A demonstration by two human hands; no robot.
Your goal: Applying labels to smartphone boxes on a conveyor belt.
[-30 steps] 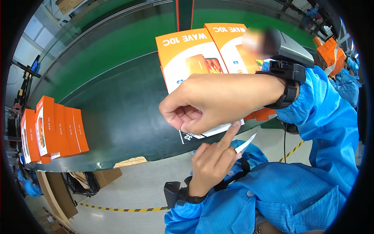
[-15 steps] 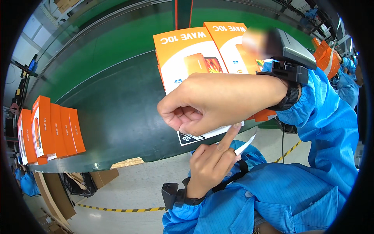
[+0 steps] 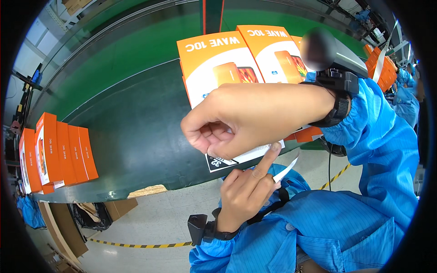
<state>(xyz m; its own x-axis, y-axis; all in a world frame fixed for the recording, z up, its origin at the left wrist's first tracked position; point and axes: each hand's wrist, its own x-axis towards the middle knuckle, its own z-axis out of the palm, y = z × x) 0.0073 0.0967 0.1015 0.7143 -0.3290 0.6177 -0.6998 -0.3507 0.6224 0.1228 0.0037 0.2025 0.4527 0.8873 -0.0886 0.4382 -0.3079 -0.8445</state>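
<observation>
While the left hand (image 3: 242, 194) pinches one white strip (image 3: 287, 170), the right hand (image 3: 239, 116) curls closed by at least three orange boxes (image 3: 207, 44).

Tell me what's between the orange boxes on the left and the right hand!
Just dark green tabletop: in the head view, that stretch is bare from the orange boxes to the right hand.

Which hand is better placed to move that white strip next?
Probably the left hand: the white strip sticks out from its fingers. The right hand is curled, covering part of the orange-and-white boxes from view.
</observation>
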